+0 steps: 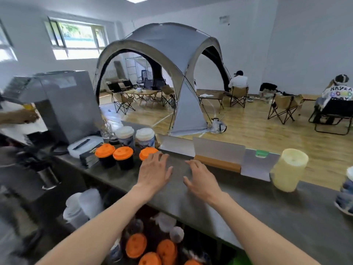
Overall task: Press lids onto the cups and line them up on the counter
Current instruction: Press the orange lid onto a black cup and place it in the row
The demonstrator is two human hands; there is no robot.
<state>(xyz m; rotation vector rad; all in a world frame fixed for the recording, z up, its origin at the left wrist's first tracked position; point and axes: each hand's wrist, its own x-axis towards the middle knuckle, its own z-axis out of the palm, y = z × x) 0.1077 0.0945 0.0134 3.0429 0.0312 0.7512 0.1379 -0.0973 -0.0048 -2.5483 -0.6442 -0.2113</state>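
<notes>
Grey dome tent [168,60], folding chairs [282,109] (some occupied), steel machine [72,104]

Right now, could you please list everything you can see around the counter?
orange-lidded cups: three, black, in a row at the left of the counter
white-lidded cups: two, patterned, behind them
container: one, pale yellow, counter's right
machine: one, grey, far left
orange lids: several, orange, below the counter
tent: one, grey, beyond the counter
folding chairs: several, tan and black, in and around the tent
left hand: one, open, by the third orange-lidded cup
right hand: one, open, over bare counter
</notes>
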